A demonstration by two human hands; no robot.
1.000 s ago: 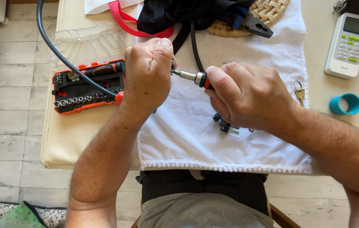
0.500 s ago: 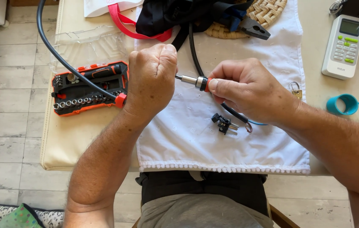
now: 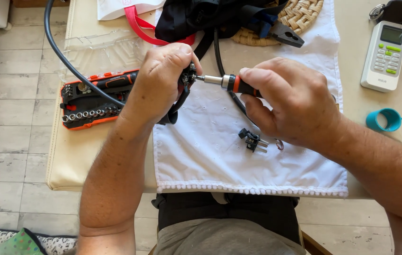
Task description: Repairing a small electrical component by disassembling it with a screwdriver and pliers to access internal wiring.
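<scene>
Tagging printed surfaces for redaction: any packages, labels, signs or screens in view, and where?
Remote control: far right of the table, white upright slab, small grey-green screen at its top, green and white buttons below.
Bit set case: left of the left hand, open, black with orange rim, sockets in a row.
No signs or labels.

Screwdriver [image 3: 231, 84]: black handle with an orange collar and a short silver shank, lying horizontal in the upper middle of the frame, its tip pointing left into the plug part and its handle sitting inside the right hand [image 3: 290, 101].

Plug part [image 3: 189, 75]: small, black, mostly hidden, sitting in the fingers of the left hand [image 3: 161, 82] just left of the screwdriver tip.

Cable [image 3: 73, 71]: thick, black, running from the top left of the frame down and right under the left hand.

Loose plug piece [image 3: 253, 140]: black with two metal pins, lying on the white cloth [image 3: 210, 156] below the right hand.
</scene>
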